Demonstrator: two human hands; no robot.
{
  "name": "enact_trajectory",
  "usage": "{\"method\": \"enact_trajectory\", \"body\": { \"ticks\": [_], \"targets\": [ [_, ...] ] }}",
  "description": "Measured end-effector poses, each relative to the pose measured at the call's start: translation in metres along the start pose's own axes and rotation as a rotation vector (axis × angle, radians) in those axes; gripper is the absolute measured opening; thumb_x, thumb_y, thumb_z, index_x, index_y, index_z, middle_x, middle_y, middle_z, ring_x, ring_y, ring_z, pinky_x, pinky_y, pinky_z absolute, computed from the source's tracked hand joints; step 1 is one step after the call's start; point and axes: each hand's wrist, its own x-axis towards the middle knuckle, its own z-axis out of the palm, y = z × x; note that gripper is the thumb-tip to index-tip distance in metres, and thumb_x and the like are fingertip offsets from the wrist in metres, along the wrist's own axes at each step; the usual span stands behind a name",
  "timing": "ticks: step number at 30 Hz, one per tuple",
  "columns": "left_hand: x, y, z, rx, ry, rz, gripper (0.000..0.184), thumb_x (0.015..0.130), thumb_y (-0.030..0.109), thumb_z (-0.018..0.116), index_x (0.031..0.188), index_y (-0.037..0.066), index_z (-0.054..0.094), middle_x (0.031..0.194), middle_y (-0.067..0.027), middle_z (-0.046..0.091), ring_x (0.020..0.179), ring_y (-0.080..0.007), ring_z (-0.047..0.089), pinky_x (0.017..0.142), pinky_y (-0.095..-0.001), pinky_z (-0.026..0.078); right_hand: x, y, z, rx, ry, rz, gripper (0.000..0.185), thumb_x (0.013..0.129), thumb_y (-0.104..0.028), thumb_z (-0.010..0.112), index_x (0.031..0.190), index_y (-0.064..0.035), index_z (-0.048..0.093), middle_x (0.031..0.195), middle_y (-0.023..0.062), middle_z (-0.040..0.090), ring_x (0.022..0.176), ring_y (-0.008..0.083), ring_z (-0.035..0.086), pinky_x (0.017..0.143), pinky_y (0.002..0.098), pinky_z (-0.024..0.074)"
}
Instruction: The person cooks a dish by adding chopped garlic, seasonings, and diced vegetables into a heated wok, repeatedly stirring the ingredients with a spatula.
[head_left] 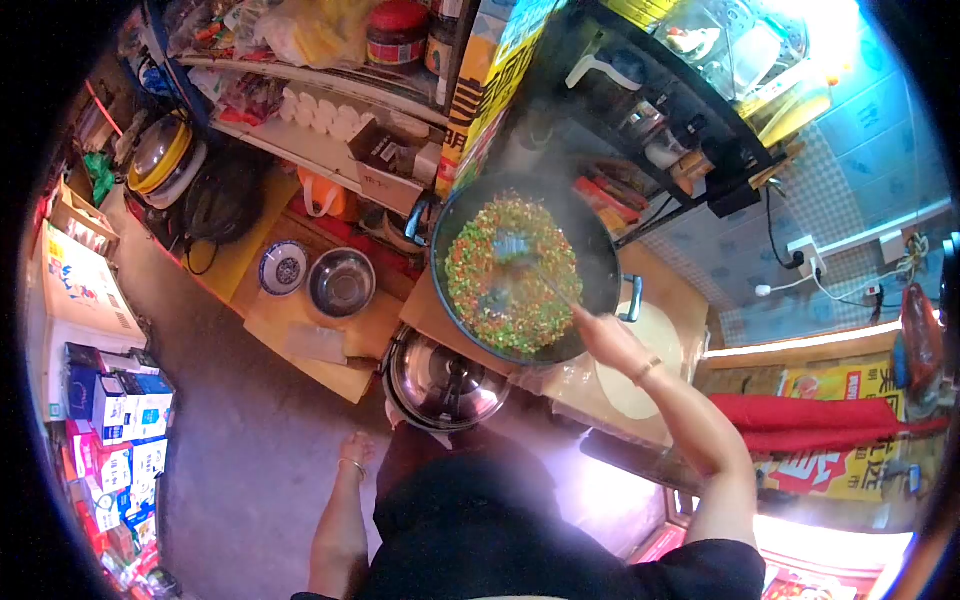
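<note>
A large dark wok (602,235) with two side handles holds a heap of finely chopped green and red vegetables, probably peppers (475,255), with steam rising. My right hand (605,340) reaches over the wok's near right rim, fingers wrapped round the handle of a cooking utensil whose far end is lost in the food. A round pale board (645,370) lies under my right wrist. My left hand (357,448) hangs low by my side, fingers loosely apart and holding nothing. Closest to it is a shiny lidded steel pot (445,378) in front of my legs.
Left of the wok sit a steel bowl (342,283) and a blue-and-white bowl (283,267). A black rack (690,120) with jars stands behind. Stacked boxes (120,400) line the left side; cords hang by a wall socket (805,250) at right.
</note>
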Motion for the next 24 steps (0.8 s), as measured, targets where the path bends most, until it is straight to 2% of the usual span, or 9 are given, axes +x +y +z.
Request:
{"method": "enact_trajectory", "body": {
  "ticks": [1, 6, 7, 9, 12, 17, 21, 22, 24],
  "targets": [
    [0.004, -0.001, 0.001, -0.003, -0.005, 0.002, 0.018, 0.088, 0.025, 0.051, 0.094, 0.009, 0.056, 0.071, -0.0057, 0.060, 0.056, -0.0150, 0.057, 0.049, -0.0274, 0.048, -0.020, -0.008, -0.014, -0.013, -0.132, 0.051, 0.039, 0.084, -0.011, 0.049, 0.123, -0.0072, 0.048, 0.076, 0.0241, 0.059, 0.071, 0.0403, 0.059, 0.065, 0.0449, 0.0463],
    [0.019, -0.021, -0.010, -0.054, -0.066, 0.018, 0.017, 0.089, 0.022, 0.048, 0.095, 0.008, 0.054, 0.072, -0.0067, 0.060, 0.058, -0.0174, 0.058, 0.049, -0.0294, 0.049, -0.102, -0.004, -0.056, 0.059, -0.208, -0.174, 0.039, 0.087, -0.016, 0.046, 0.125, -0.0125, 0.047, 0.079, 0.0250, 0.060, 0.072, 0.0408, 0.059, 0.068, 0.0476, 0.0466],
    [0.021, -0.020, -0.009, -0.055, -0.070, 0.022, 0.017, 0.089, 0.022, 0.048, 0.095, 0.008, 0.054, 0.072, -0.0067, 0.060, 0.058, -0.0174, 0.058, 0.049, -0.0294, 0.049, -0.098, -0.004, -0.053, 0.055, -0.204, -0.173, 0.039, 0.087, -0.016, 0.046, 0.125, -0.0125, 0.047, 0.079, 0.0250, 0.060, 0.072, 0.0408, 0.059, 0.068, 0.0476, 0.0466],
    [0.020, -0.024, -0.005, 0.039, -0.041, 0.022, 0.017, 0.089, 0.023, 0.048, 0.096, 0.008, 0.054, 0.074, -0.0075, 0.060, 0.060, -0.0195, 0.059, 0.051, -0.0308, 0.050, -0.081, -0.002, -0.036, 0.018, -0.223, 0.002, 0.034, 0.088, -0.018, 0.044, 0.121, -0.0122, 0.051, 0.080, 0.0243, 0.060, 0.073, 0.0407, 0.059, 0.068, 0.0480, 0.0464],
    [0.007, -0.019, 0.002, -0.154, -0.074, 0.034, 0.018, 0.088, 0.025, 0.049, 0.096, 0.010, 0.054, 0.073, -0.0085, 0.059, 0.058, -0.0203, 0.058, 0.052, -0.0318, 0.050, -0.033, 0.011, -0.022, 0.059, 0.006, -0.069, 0.035, 0.086, -0.013, 0.043, 0.119, -0.0087, 0.050, 0.079, 0.0264, 0.059, 0.073, 0.0417, 0.058, 0.066, 0.0493, 0.0450],
    [0.018, -0.012, 0.008, -0.002, -0.095, 0.022, 0.020, 0.088, 0.026, 0.050, 0.097, 0.010, 0.054, 0.074, -0.0081, 0.059, 0.059, -0.0194, 0.058, 0.054, -0.0318, 0.050, 0.026, 0.001, -0.009, 0.039, 0.111, 0.003, 0.038, 0.083, -0.010, 0.045, 0.121, -0.0078, 0.048, 0.077, 0.0276, 0.058, 0.072, 0.0414, 0.058, 0.066, 0.0476, 0.0456],
    [0.054, -0.030, -0.007, -0.155, -0.154, -0.003, 0.022, 0.088, 0.026, 0.048, 0.100, 0.008, 0.054, 0.074, -0.0076, 0.059, 0.061, -0.0185, 0.058, 0.057, -0.0305, 0.050, -0.024, -0.012, -0.030, -0.066, -0.149, -0.003, 0.038, 0.084, -0.012, 0.047, 0.122, -0.0095, 0.049, 0.076, 0.0265, 0.059, 0.073, 0.0395, 0.059, 0.066, 0.0470, 0.0460],
    [0.021, -0.005, 0.006, 0.023, -0.069, 0.080, 0.022, 0.088, 0.025, 0.048, 0.101, 0.009, 0.054, 0.074, -0.0076, 0.060, 0.060, -0.0179, 0.058, 0.057, -0.0294, 0.050, -0.039, -0.004, -0.043, -0.025, -0.142, -0.072, 0.038, 0.084, -0.013, 0.048, 0.122, -0.0097, 0.049, 0.076, 0.0255, 0.059, 0.072, 0.0389, 0.059, 0.065, 0.0464, 0.0464],
    [0.019, -0.008, 0.004, 0.006, -0.076, 0.060, 0.021, 0.089, 0.024, 0.047, 0.101, 0.008, 0.053, 0.075, -0.0076, 0.060, 0.060, -0.0177, 0.058, 0.055, -0.0295, 0.050, -0.068, -0.007, -0.079, -0.033, -0.187, -0.116, 0.037, 0.084, -0.014, 0.050, 0.122, -0.0119, 0.051, 0.079, 0.0231, 0.060, 0.073, 0.0383, 0.060, 0.066, 0.0451, 0.0470]
  ]
}}
